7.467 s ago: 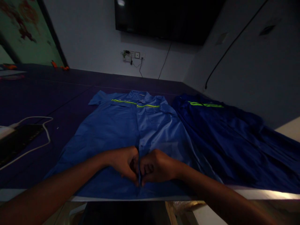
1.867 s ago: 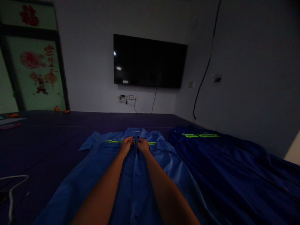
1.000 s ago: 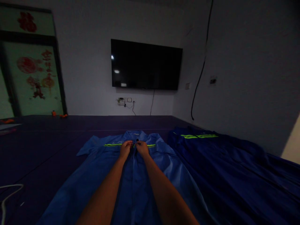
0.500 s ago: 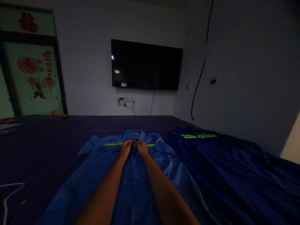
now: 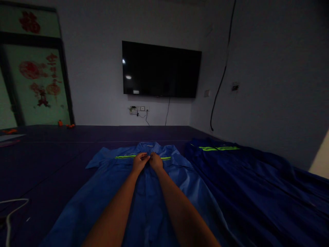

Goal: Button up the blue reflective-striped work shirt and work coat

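A blue short-sleeved work shirt (image 5: 102,192) with a yellow-green stripe across the chest lies spread out in front of me, collar away from me. My left hand (image 5: 141,161) and my right hand (image 5: 155,161) meet at its front opening, level with the stripe and just below the collar. The fingers of both hands are bent and pinch the edges of the shirt front. Fingertips hide the exact spot they grip, and any button there cannot be made out.
A darker blue garment (image 5: 246,185) with a similar stripe lies at the right, against the wall. A white cable (image 5: 12,211) is at the lower left on the purple surface (image 5: 46,154). Small orange items (image 5: 70,126) sit near the door. A television (image 5: 161,70) hangs ahead.
My hands have come closer together, with the left fingertips now almost touching the right ones at the shirt opening. The shirt lies essentially as before; the view has shifted slightly.
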The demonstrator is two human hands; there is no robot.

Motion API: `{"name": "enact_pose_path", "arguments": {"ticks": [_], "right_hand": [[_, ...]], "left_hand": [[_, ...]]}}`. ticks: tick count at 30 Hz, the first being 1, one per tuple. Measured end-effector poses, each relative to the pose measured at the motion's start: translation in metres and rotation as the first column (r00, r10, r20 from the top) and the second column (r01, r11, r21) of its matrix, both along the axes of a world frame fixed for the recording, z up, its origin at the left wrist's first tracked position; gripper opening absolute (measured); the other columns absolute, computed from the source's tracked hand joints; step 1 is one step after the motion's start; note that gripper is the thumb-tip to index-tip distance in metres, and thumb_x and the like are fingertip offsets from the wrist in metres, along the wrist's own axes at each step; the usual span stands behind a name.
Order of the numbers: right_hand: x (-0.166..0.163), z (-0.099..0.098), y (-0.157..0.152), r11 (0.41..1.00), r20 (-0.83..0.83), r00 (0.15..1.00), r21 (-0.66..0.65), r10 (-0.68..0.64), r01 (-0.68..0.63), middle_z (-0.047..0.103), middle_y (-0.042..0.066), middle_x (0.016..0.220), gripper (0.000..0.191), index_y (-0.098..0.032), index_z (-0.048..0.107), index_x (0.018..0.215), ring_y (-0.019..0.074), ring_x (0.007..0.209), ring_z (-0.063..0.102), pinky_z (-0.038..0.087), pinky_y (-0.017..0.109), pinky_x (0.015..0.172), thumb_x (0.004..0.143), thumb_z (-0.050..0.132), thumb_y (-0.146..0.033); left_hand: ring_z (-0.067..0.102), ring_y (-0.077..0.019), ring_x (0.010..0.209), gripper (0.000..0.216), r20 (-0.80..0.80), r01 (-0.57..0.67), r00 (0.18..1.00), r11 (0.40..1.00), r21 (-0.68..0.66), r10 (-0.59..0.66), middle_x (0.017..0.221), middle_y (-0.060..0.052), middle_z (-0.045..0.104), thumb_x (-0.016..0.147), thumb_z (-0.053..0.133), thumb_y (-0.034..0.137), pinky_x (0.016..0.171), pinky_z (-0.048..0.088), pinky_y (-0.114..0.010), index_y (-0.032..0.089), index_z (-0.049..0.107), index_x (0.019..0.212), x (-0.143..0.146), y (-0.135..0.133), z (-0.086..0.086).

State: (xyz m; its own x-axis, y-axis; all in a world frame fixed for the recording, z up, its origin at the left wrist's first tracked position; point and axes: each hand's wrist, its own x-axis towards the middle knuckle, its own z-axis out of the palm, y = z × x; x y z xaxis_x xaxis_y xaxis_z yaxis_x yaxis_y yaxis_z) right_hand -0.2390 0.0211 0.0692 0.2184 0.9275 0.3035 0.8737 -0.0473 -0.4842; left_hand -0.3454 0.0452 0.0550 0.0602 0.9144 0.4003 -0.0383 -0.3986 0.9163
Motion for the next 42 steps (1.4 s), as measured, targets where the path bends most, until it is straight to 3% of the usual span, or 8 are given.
{"name": "enact_pose_path", "arguments": {"ticks": [4,8,15,24,32,38,42], "right_hand": [[-0.0022,0.0031,-0.0026,0.999,0.021,1.000,-0.039,-0.015,0.016,0.065,0.007,0.086,0.021,-0.020,0.058,0.098,0.0168,0.084,0.060,0.037,0.022,0.064,0.078,0.049,-0.019],[-0.0032,0.0047,-0.0027,0.999,0.017,1.000,-0.036,-0.006,0.007,0.065,0.006,0.087,0.021,-0.020,0.057,0.099,0.0165,0.085,0.060,0.037,0.022,0.065,0.081,0.046,-0.020],[-0.0019,0.0019,-0.0008,0.999,-0.027,0.999,-0.001,0.033,-0.033,0.065,0.006,0.089,0.020,-0.019,0.057,0.097,0.0160,0.088,0.059,0.036,0.022,0.067,0.085,0.042,-0.021],[-0.0023,0.0006,-0.0013,0.999,-0.011,0.999,-0.008,0.038,-0.038,0.065,0.006,0.087,0.019,-0.019,0.057,0.096,0.0164,0.085,0.059,0.036,0.023,0.065,0.082,0.044,-0.019],[-0.0037,0.0033,-0.0030,0.999,-0.012,1.000,-0.020,0.027,-0.028,0.065,0.007,0.086,0.020,-0.017,0.057,0.096,0.0167,0.085,0.060,0.037,0.023,0.066,0.082,0.043,-0.018],[-0.0023,0.0025,-0.0024,0.999,-0.037,0.998,-0.003,0.052,-0.052,0.065,0.006,0.087,0.018,-0.018,0.057,0.094,0.0166,0.085,0.060,0.037,0.023,0.065,0.082,0.045,-0.020],[-0.0023,0.0011,-0.0005,0.999,-0.035,0.998,-0.012,0.047,-0.048,0.065,0.005,0.086,0.017,-0.019,0.057,0.094,0.0160,0.084,0.060,0.036,0.022,0.064,0.083,0.045,-0.021]], "left_hand": [[0.062,-0.0169,0.081,0.031,-0.030,-0.012,0.999,1.000,0.017,0.012,0.087,-0.008,0.067,0.053,0.071,0.011,0.079,0.049,-0.031,0.013,0.063,0.083,0.0014,-0.0012,0.0008],[0.062,-0.0133,0.077,0.027,-0.090,-0.049,0.994,0.996,0.074,0.055,0.083,-0.004,0.067,0.059,0.059,0.000,0.077,0.050,-0.029,0.015,0.062,0.081,0.0009,0.0006,-0.0010],[0.062,-0.0130,0.080,0.038,-0.193,-0.094,0.974,0.988,0.119,0.116,0.084,-0.004,0.065,0.059,0.042,-0.011,0.079,0.050,-0.029,0.014,0.061,0.080,0.0001,0.0004,-0.0004],[0.062,-0.0139,0.081,0.037,-0.260,-0.067,0.961,0.988,0.136,0.100,0.086,-0.006,0.066,0.060,0.046,-0.008,0.080,0.048,-0.029,0.014,0.063,0.084,0.0011,-0.0026,0.0012],[0.060,-0.0154,0.079,0.024,-0.349,-0.142,0.919,0.981,0.135,0.181,0.084,-0.007,0.065,0.067,0.058,0.008,0.079,0.046,-0.031,0.013,0.061,0.090,0.0042,-0.0004,-0.0025],[0.059,-0.0154,0.084,0.039,-0.336,-0.109,0.931,0.987,0.118,0.143,0.089,-0.007,0.065,0.065,0.048,-0.005,0.082,0.044,-0.029,0.015,0.061,0.096,0.0021,-0.0016,-0.0012],[0.059,-0.0163,0.084,0.037,-0.345,-0.113,0.928,0.989,0.097,0.140,0.088,-0.007,0.065,0.066,0.052,-0.001,0.082,0.044,-0.030,0.015,0.061,0.098,0.0032,-0.0022,-0.0002]]}}
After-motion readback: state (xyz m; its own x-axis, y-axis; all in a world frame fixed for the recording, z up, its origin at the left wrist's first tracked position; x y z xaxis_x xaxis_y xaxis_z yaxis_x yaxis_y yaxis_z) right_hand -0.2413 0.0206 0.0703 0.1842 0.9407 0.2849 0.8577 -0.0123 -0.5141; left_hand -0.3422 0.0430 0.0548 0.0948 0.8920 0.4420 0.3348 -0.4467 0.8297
